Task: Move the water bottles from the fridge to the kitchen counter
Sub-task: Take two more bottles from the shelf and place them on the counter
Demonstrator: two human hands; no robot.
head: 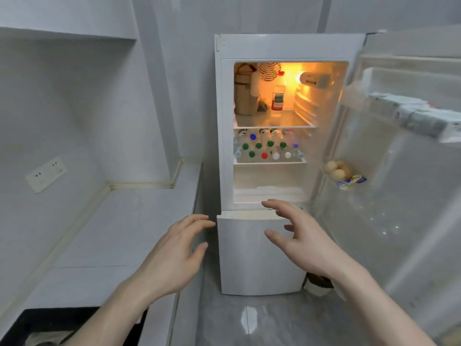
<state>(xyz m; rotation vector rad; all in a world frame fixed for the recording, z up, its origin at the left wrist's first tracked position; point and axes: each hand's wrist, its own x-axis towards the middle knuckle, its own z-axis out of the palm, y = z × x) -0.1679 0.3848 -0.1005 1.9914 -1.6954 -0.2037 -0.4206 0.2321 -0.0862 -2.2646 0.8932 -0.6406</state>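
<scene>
Both the left hand and the right hand were spread and held nothing, well short of the water bottles, which lay packed caps-outward on the fridge middle shelf. Pulling one from that stack could probably send its neighbours rolling off the shelf's front edge. The table waited bare at the left; jars stood on the lit top shelf.

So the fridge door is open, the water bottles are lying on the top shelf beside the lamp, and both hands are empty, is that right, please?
Not quite: the water bottles lie on the second shelf down, beneath the lit top shelf. The head view shows this. The rest holds: the fridge door is open, and the left hand and right hand are both empty.
</scene>
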